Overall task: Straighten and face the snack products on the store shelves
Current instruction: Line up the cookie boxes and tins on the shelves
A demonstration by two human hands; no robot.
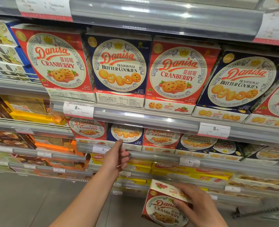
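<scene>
My right hand (pixel 196 205) grips a red Danisa Cranberry box (pixel 161 208) low in front of the shelves, face towards me. My left hand (pixel 117 157) reaches up to the second shelf, its index finger touching the bottom edge of a blue Danisa Butter Cookies box (pixel 126 134); the other fingers are loosely curled and hold nothing. On the upper shelf stand a red Cranberry box (pixel 55 61), a blue Butter Cookies box (pixel 119 66), another red box (pixel 179 72) and another blue one (pixel 240 82), alternating and facing front.
The second shelf holds more Danisa boxes; one at the right (pixel 223 147) is upside down. Yellow Nabati packs (pixel 166 167) fill the lower shelf. Price rails (pixel 145 118) with tags edge each shelf. Other biscuit boxes (pixel 7 51) fill the left bay. Grey floor (pixel 29 199) lies below.
</scene>
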